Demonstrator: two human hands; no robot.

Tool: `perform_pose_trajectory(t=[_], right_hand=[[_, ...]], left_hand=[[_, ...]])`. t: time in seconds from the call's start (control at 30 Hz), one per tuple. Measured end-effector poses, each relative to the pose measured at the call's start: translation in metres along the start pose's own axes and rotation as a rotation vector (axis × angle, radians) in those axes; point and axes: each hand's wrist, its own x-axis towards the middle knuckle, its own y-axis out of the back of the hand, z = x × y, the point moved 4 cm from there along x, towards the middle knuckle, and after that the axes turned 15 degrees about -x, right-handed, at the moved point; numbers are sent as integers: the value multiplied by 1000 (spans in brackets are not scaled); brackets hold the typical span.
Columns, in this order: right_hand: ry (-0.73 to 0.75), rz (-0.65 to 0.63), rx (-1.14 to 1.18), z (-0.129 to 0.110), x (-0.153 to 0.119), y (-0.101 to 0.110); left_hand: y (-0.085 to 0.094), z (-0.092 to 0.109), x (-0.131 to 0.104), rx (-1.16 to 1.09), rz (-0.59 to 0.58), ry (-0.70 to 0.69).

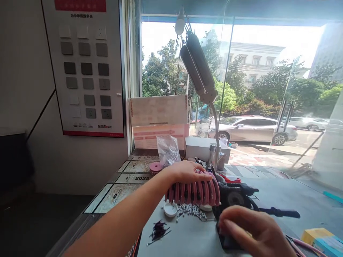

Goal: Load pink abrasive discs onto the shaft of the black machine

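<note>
Evidently, in the head view, the left hand [190,171] lies over the pink ribbed bundle [193,192], which sits beside the black device [235,196] and behind the dark strips [158,229]. Its fingers drape across the top; whether they grip underneath, I cannot tell. The right hand [249,228] is in front of the device, fingers curled inward with thumb and forefinger close, though I cannot tell whether anything is pinched there. As for progress, the bundle's pink and black parts already line up in a row, while small beads [191,210] and the strips lie loose near a white cap [170,209]. How much remains is unclear.
</note>
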Motion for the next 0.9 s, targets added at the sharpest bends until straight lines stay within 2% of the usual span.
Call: perform_pose_trajectory(t=[0.07, 0.13, 0.23, 0.37, 0.67, 0.9], right_hand=[[-79, 31, 224, 3, 11, 23], [-79, 33, 289, 8, 24, 29], [-44, 57, 294, 18, 35, 19], [-55, 26, 365, 23, 35, 6], [-67, 22, 405, 14, 35, 9], [-111, 17, 465, 20, 33, 6]], left_hand=[[1, -4, 5, -26, -26, 2], [1, -7, 8, -42, -48, 10], [1, -9, 10, -48, -68, 17], [1, -7, 9, -49, -73, 21], [1, -4, 9, -43, -88, -3], [1, -3, 8, -37, -92, 0]])
